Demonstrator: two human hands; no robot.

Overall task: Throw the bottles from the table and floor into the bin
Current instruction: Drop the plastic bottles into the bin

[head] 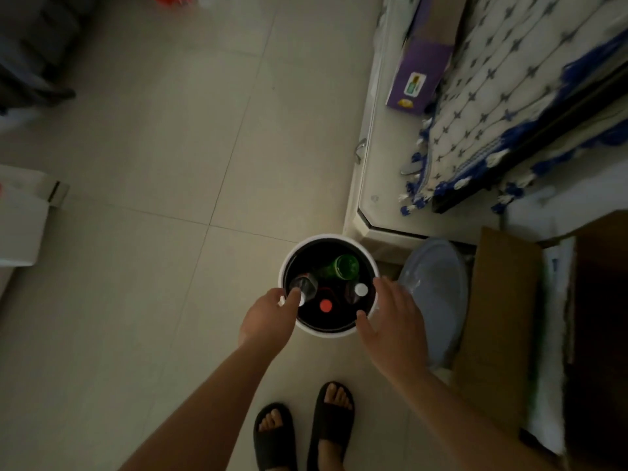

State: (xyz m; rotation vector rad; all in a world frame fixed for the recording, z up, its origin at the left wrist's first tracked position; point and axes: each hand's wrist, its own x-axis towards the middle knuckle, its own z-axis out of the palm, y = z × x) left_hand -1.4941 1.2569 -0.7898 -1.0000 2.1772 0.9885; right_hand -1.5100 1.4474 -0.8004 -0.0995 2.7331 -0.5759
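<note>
Several bottles, a green one (343, 266) among them, are standing inside the white bin (323, 333) on the floor tiles (170, 164). The left hand (268, 317) is hovering at the bin's left rim, fingers curled over a clear bottle (303, 286); whether they grip it is unclear. The right hand (390, 321) is spreading wide and empty over the right rim, a blue lid (438, 300) just beyond its fingers (384, 287).

Dim, yellowish indoor light falls off into dark vignetted corners, with soft blur throughout and wide-angle bending toward the edges.
</note>
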